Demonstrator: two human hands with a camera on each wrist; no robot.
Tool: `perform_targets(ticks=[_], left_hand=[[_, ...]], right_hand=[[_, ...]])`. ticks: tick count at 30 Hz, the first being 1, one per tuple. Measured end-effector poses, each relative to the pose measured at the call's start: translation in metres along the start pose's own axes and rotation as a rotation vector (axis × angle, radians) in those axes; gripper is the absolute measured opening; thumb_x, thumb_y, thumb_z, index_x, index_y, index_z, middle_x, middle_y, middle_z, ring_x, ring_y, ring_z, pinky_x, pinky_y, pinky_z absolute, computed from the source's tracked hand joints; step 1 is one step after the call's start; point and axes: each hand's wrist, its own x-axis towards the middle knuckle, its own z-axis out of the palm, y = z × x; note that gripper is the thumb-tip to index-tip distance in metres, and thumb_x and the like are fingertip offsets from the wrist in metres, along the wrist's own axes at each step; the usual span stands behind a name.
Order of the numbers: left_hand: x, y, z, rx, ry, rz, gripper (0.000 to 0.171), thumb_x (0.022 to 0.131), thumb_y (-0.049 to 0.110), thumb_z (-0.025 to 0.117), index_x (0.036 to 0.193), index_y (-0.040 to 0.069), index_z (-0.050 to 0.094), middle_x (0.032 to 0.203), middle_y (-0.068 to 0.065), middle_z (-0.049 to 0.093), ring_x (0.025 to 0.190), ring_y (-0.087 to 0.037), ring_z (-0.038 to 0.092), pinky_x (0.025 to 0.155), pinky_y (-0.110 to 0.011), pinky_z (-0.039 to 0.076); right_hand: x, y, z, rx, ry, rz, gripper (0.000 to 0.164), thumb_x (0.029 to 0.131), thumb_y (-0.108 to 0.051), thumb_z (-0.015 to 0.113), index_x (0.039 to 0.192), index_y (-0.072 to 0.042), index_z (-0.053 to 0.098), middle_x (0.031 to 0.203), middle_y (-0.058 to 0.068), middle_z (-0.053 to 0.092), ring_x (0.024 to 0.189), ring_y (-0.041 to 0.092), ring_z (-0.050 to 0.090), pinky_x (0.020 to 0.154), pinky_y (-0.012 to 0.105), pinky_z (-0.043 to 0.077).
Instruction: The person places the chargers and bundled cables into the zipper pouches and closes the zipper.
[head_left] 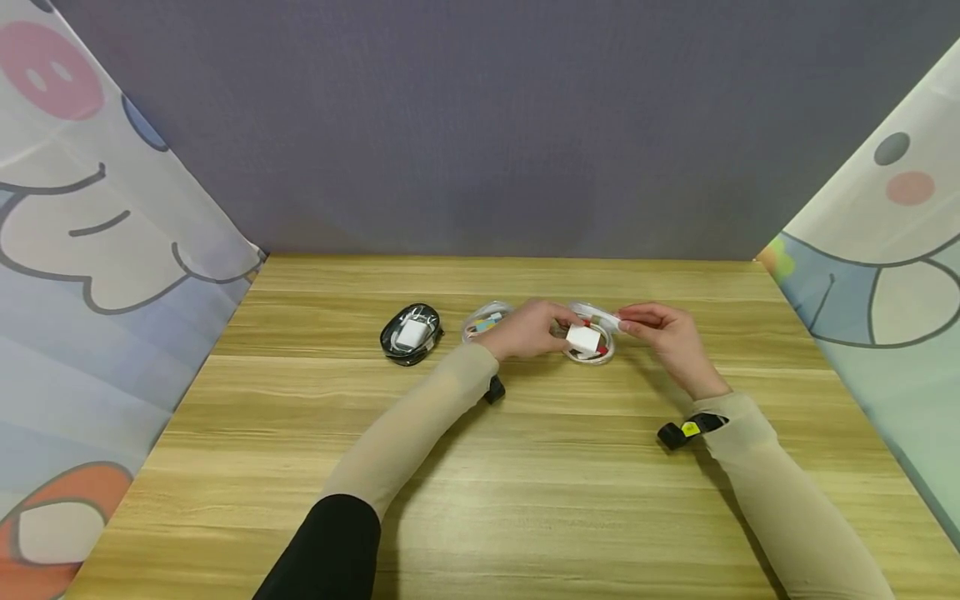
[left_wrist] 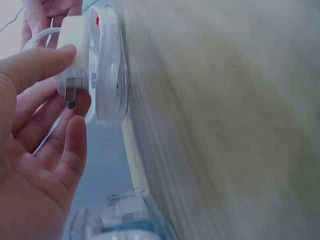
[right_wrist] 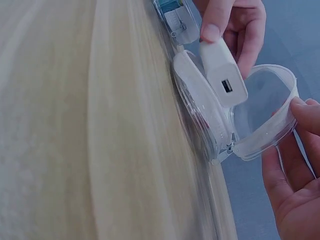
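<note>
My left hand (head_left: 527,330) pinches a white USB wall charger (head_left: 582,339) between thumb and fingers. Its metal prongs (left_wrist: 71,95) face my palm, and the USB port (right_wrist: 227,86) points toward my right hand. The charger is over the lower half of a clear round zip pouch (right_wrist: 192,92) with white edging, unzipped and lying on the table. Inside it something red shows, mostly hidden by the charger. My right hand (head_left: 670,340) holds the raised lid (right_wrist: 267,132) of this pouch by its rim, thumb on one side and fingers on the other.
Left of my left hand lies another clear pouch (head_left: 471,325) with blue and yellow items, partly covered by that hand. Farther left is a black-edged pouch (head_left: 392,345) holding a white block. A grey panel (head_left: 510,133) rises behind the wooden table (head_left: 555,500); printed cloths flank it.
</note>
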Motion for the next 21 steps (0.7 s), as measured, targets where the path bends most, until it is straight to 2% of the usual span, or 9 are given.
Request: perform_targets(ticks=[6,13,21], left_hand=[[0.0043,0.0023,0.0019,0.024,0.009,-0.018,0.038,0.092,0.022,0.075,0.129,0.019,0.068,0.128,0.005,0.064,0.101,-0.004,0.059,0.082,-0.020,0.048],[0.0090,0.0052,0.0029,0.067,-0.016,-0.067,0.040,0.093,0.023,0.073,0.132,0.019,0.066,0.129,0.004,0.064,0.107,-0.007,0.060,0.087,-0.020,0.048],[0.0084,0.0058,0.0010,0.118,-0.023,-0.050,0.039,0.096,0.023,0.069,0.135,0.018,0.063,0.132,0.004,0.062,0.109,-0.009,0.060,0.088,-0.023,0.047]], right_hand=[[-0.0008,-0.0013,0.0015,0.025,0.004,0.006,0.033,0.093,0.001,0.068,0.120,0.018,0.060,0.100,-0.007,0.075,0.095,0.005,0.069,0.082,0.019,0.053],[-0.0014,-0.0036,0.0030,0.051,0.006,-0.004,0.033,0.092,-0.001,0.070,0.119,0.017,0.061,0.100,-0.005,0.075,0.095,0.005,0.069,0.081,0.017,0.053],[-0.0005,-0.0042,0.0038,0.022,0.006,-0.001,0.034,0.092,0.000,0.069,0.118,0.019,0.060,0.099,-0.007,0.075,0.095,0.004,0.069,0.080,0.017,0.053]])
